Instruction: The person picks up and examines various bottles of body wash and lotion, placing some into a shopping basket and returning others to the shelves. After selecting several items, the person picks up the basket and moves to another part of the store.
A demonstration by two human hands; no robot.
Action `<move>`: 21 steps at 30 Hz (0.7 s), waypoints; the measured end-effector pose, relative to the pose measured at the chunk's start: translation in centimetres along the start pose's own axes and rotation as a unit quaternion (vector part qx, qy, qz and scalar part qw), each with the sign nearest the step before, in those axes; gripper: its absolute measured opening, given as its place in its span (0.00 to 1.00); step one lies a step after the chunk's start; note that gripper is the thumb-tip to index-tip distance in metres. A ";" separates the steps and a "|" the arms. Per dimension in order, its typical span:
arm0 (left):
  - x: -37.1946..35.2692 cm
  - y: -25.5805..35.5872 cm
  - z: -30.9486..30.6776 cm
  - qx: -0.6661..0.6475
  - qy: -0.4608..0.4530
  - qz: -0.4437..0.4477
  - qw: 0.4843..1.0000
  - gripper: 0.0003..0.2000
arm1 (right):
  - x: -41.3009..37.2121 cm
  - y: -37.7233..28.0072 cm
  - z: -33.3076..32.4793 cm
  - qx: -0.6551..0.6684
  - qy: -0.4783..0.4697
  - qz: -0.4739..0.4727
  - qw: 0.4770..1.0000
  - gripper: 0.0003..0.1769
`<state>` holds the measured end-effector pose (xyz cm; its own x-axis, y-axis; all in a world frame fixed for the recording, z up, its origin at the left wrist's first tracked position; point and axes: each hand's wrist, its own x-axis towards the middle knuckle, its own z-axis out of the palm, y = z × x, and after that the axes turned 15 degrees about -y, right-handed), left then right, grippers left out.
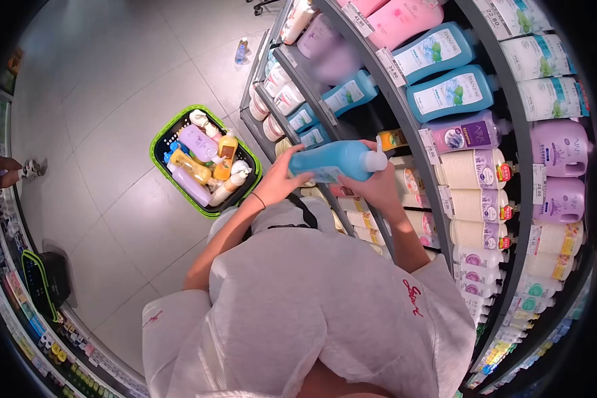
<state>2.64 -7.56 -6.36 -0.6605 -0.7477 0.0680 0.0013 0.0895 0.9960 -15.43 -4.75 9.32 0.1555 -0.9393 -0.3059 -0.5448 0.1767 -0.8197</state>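
Note:
A blue pump bottle (330,159) with a pale pump top lies sideways between my hands, in front of the shelves. My left hand (280,178) is wrapped round its base end. My right hand (377,188) grips it from below near the pump end; some of those fingers are hidden behind the bottle. Down to the left, on the floor, a black basket with a green rim (155,154) holds several bottles, among them a purple bottle (198,143), a yellow pump bottle (225,154) and a lilac bottle (189,185).
Shelves on the right carry rows of bottles, including blue bottles (450,94) and purple jugs (558,147). A small bottle (241,52) stands on the tiled floor. Another green-rimmed basket (38,284) is at the left shelf, and a person's leg (8,174) shows at the left edge.

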 end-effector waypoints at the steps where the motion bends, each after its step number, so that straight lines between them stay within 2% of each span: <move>1: 0.3 -1.1 -0.1 -0.001 -0.004 -0.002 1.000 0.31 | 0.3 0.9 -0.5 0.003 0.002 0.003 1.000 0.35; 3: 0.6 -2.5 -0.3 -0.029 0.035 -0.010 0.999 0.29 | 1.0 2.7 -1.7 -0.114 0.058 -0.046 0.991 0.34; 5: 0.1 -2.5 -0.8 -0.053 0.034 -0.046 0.997 0.26 | 1.4 3.4 -2.3 -0.124 0.062 -0.049 0.989 0.34; 7: -0.4 -2.1 -1.3 -0.116 0.026 -0.076 0.990 0.22 | 2.0 6.2 -3.0 -0.235 0.108 -0.123 0.958 0.35; 8: -0.6 -2.0 -1.4 -0.135 0.021 -0.062 0.989 0.21 | 2.3 7.2 -3.4 -0.233 0.106 -0.125 0.958 0.35; 10: -0.9 -2.4 -1.3 -0.154 0.018 -0.055 0.986 0.21 | 2.7 8.8 -4.2 -0.264 0.165 -0.165 0.936 0.35; 14: -1.4 -1.6 -1.0 -0.188 -0.005 -0.052 0.981 0.21 | 3.3 10.7 -6.1 -0.251 0.173 -0.151 0.940 0.37; 21: -1.6 -1.9 -0.8 -0.202 0.010 -0.086 0.975 0.21 | 5.1 14.1 -8.5 -0.234 0.174 -0.138 0.946 0.35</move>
<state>4.24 -7.07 -8.28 -0.6627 -0.7414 -0.1056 0.1903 -0.3031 0.9338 -29.32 -9.57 0.34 0.1091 -0.9851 0.1330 -0.8414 -0.1628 -0.5153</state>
